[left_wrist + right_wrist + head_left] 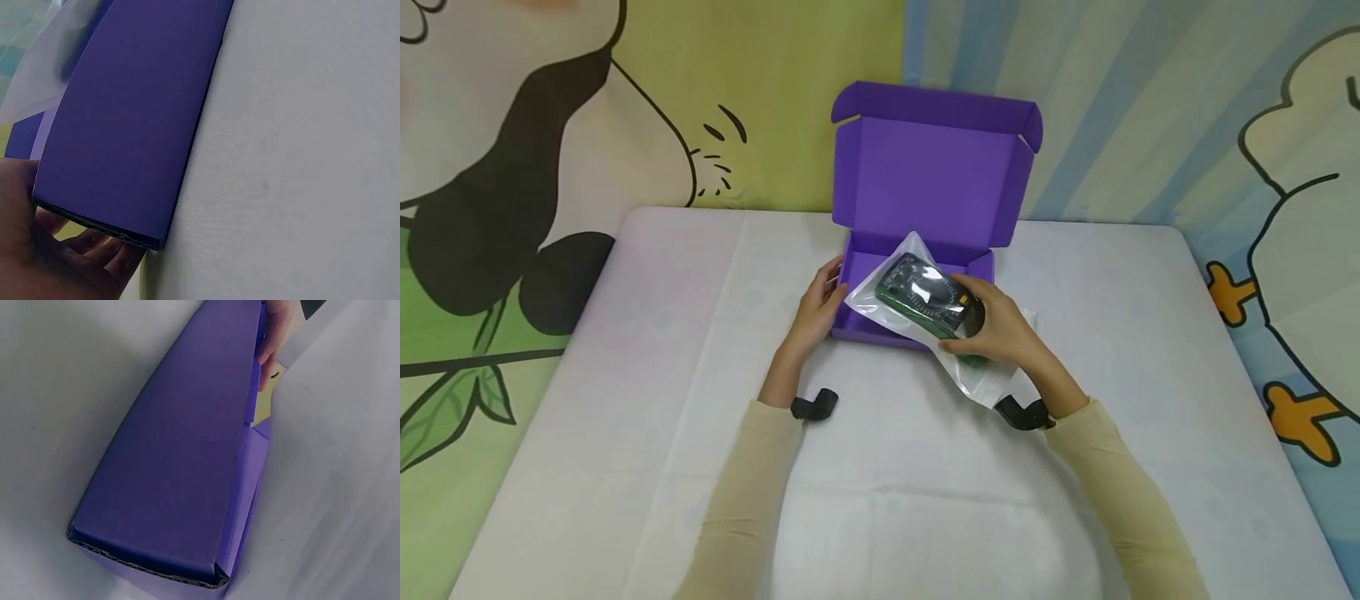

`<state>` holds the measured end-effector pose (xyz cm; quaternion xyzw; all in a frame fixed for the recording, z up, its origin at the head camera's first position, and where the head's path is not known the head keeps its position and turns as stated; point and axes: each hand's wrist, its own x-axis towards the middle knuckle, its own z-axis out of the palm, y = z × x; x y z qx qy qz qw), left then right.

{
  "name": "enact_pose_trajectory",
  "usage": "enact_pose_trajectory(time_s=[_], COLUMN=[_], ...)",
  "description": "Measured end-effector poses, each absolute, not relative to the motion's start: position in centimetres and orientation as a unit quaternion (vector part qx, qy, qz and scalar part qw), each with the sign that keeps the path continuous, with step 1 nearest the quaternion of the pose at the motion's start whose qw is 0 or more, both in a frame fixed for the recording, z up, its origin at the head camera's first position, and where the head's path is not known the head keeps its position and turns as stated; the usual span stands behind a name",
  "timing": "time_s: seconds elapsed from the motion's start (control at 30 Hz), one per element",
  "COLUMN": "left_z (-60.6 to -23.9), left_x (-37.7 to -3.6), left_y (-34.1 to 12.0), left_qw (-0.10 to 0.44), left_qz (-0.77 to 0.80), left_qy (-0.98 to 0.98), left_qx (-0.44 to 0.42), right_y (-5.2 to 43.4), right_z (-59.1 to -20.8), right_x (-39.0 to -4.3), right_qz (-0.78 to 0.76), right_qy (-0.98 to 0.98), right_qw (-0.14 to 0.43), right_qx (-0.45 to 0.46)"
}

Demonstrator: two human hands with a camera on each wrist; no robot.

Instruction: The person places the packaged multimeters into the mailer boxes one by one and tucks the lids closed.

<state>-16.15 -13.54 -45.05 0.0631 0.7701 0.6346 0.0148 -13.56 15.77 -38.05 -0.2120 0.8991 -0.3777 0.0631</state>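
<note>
An open purple cardboard box (853, 276) stands on the white table with its lid (932, 167) upright. My left hand (816, 304) rests against the box's left end wall, fingers fairly straight; the left wrist view shows that hand (56, 262) beside the purple wall (131, 125). My right hand (996, 327) grips a clear plastic bag (902, 258) with a dark green and black device (919, 293) inside, held tilted over the box's front right corner. The right wrist view shows the box's front wall (181, 469), the translucent bag (337, 456) and my left hand's fingers (276, 334) at the far corner.
A white padded table (662, 350) spreads around the box, with wide bare room to left, right and front. Cartoon-printed fabric (512, 150) hangs behind and beside the table. Black wrist straps (814, 406) sit on both cream-sleeved arms.
</note>
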Motion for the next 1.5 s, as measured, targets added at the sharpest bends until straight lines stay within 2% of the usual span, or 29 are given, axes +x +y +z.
enact_pose_trajectory(time_s=[0.5,1.23,1.5], left_z=[-45.0,-45.0,-45.1], left_x=[-16.3,-16.5,-16.4], left_y=[-13.5,-14.4,-14.5], left_qw=[0.020,0.047,0.051], left_qz=[0.641,0.654,0.671], left_qy=[0.765,0.752,0.735], left_qx=[0.059,0.069,0.086], right_y=[14.7,14.0,14.0], right_z=[-38.2,-38.1,-38.4], right_x=[-15.3,-19.0,-20.4], right_qz=[-0.346,-0.328,-0.331], right_qy=[0.898,0.882,0.870], right_qw=[0.054,0.113,0.152], right_qx=[-0.266,-0.319,-0.333])
